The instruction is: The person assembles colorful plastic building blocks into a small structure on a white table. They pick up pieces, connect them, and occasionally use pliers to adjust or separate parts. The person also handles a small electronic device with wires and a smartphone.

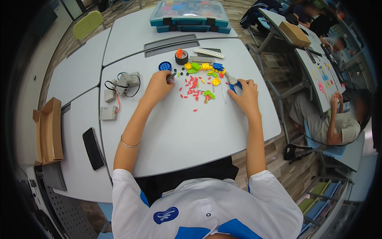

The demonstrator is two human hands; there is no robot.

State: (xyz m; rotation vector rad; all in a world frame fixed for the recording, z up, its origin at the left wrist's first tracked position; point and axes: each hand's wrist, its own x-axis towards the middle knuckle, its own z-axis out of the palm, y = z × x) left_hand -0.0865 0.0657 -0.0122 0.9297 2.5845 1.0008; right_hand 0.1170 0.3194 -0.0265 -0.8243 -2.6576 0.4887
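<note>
My left hand (158, 87) is closed on a small dark grey piece (172, 75), its tip poking out past the fingers, kind unclear. At the right, my right hand (246, 97) grips a grey-and-blue plier-like tool (231, 81), partly covered by the fingers. Between the hands lies a loose scatter of pink pegs (194, 85). Beyond them are yellow connector blocks (205, 66), a blue block (217, 66) and a green angled piece (209, 94). A thin grey rod (223, 93) lies beside the tool. Near my left fingertips stands a blue wheel hub (164, 66).
A black tyre (182, 59) with an orange piece and a white perforated beam (209, 53) lie farther back. Grey modules with cables (122, 85) sit left, near a black phone (93, 148) and cardboard box (49, 131). Stacked teal cases (189, 20) stand behind. People sit at right.
</note>
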